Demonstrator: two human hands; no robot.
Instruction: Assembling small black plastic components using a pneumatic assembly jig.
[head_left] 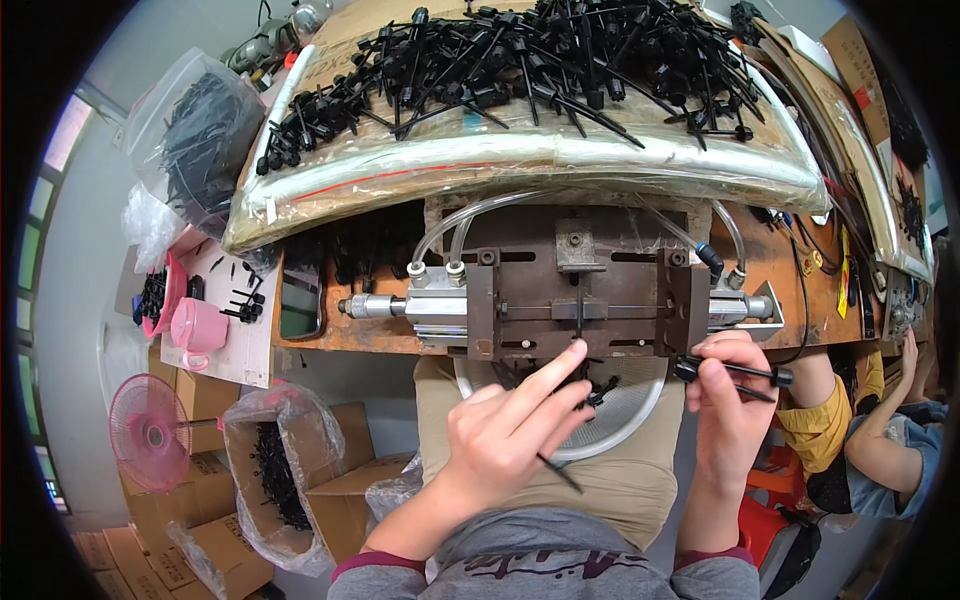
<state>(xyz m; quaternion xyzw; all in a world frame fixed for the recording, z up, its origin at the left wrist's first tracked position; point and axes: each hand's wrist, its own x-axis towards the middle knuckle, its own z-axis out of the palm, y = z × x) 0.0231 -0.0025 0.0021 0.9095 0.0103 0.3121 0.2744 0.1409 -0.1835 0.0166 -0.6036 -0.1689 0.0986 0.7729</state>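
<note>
My left hand (500,435) reaches over the front of a brown metal fixture (610,228), its index fingertip at the lower end of a black rod (579,308) standing in the middle. A thin black plastic stem (562,476) sticks out from under this hand's curled fingers; its other end is hidden. Right of the fixture, my right hand (728,400) is closed on black plastic stems with knobbed ends (735,371), pinched between thumb and fingers. Below the fixture, a white mesh basket (640,420) rests on my lap with several black parts inside, partly covered by my left hand.
A large pile of black stems (540,60) lies on a plastic-wrapped cardboard tray (400,165) behind the fixture. Air cylinders (437,310) with clear hoses flank it. At left are a pink cup (198,326), a pink fan (150,432) and a lined box (285,470). Another person (885,440) sits at right.
</note>
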